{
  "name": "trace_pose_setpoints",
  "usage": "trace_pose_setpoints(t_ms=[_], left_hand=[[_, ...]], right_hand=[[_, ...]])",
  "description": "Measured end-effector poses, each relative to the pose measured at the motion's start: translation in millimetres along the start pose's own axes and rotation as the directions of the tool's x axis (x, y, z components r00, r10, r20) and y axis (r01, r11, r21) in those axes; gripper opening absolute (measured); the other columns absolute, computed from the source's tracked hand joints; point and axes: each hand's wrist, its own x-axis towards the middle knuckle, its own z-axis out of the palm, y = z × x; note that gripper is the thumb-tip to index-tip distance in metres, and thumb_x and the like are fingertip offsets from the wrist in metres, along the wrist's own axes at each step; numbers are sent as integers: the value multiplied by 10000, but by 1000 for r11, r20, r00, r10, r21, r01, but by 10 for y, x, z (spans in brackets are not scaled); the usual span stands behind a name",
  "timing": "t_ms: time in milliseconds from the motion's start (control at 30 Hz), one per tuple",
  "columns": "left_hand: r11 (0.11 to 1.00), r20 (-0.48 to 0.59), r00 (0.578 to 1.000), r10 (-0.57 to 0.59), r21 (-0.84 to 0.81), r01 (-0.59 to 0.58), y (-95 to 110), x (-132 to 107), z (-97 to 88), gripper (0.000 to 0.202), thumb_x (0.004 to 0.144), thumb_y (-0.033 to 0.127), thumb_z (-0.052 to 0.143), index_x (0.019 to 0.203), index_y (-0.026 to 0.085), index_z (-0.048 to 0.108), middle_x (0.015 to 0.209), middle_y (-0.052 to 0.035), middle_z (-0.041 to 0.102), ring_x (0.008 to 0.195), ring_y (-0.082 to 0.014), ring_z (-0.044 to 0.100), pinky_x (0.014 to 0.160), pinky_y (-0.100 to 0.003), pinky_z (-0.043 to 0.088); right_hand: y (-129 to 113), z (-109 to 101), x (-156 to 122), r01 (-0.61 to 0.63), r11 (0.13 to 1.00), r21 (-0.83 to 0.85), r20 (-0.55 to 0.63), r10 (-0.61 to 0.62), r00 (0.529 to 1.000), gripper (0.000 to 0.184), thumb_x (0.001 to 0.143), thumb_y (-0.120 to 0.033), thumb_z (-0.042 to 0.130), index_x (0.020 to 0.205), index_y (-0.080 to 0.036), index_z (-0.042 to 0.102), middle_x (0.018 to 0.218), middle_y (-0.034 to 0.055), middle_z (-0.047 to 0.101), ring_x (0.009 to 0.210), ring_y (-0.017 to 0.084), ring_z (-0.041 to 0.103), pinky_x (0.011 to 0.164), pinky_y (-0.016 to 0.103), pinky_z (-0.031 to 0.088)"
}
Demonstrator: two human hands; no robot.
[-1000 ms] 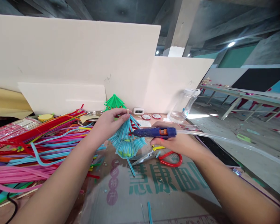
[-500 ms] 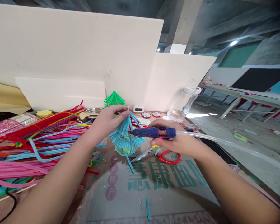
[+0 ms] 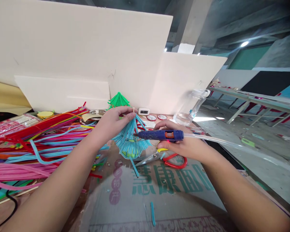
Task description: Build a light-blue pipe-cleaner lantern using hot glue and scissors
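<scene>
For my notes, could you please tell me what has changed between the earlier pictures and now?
Only the view visibly shifted, tilting slightly down; nothing was taken up or let go. The left hand still holds the blue piece near its top, the right hand the glue gun; the scissors stay put.

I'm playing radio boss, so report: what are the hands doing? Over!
Left hand pinching blue craft near its top. Right hand gripping glue gun, pointed toward the craft. Scissors lying close by.
</scene>
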Motion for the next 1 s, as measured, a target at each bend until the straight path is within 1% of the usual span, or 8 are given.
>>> trace_pose_setpoints(t_ms=[167,300,567,833,1000], left_hand=[[1000,5,1000,13,-3,-13,13,0,-5,355,909,463,517,1042,195,710,1069,-17,733,947,-199,655,827,-270,474],[1000,0,1000,17,-2,-17,16,-5,-3,357,913,464,511,1042,197,709,1093,-17,729,976,-203,651,825,-266,471],[1000,-7,1000,10,-13,-10,2,-1,5,348,907,456,522,1047,200,713,1090,-20,731,959,-201,657,842,-272,474],[1000,-2,1000,12,-1,-12,18,-5,5,367,907,464,508,1049,195,712,1100,-34,727,982,-215,649,889,-299,473],[1000,8,1000,-8,-5,8,31,-9,0,388,900,483,498,1055,200,714,1106,-43,727,990,-229,649,898,-323,479]], right_hand=[[-12,4,-1,-19,999,29,-1,19,1000,415,819,-488,690,1114,-219,576,1072,57,647,848,181,618,707,283,467],[-24,3,-7,-28,1000,6,-6,28,1000,395,834,-487,674,1112,-226,569,1067,47,633,798,160,610,676,269,451],[-43,-1,5,-52,997,-49,0,52,999,409,821,-504,681,1101,-225,575,1023,35,651,769,154,596,648,267,431],[-29,12,-10,-83,996,-41,-6,83,997,426,809,-509,692,1105,-228,573,1026,41,664,780,160,604,656,270,442],[-18,21,-11,-73,997,-19,23,73,997,424,814,-501,689,1112,-222,574,1032,55,675,803,173,609,686,288,450]])
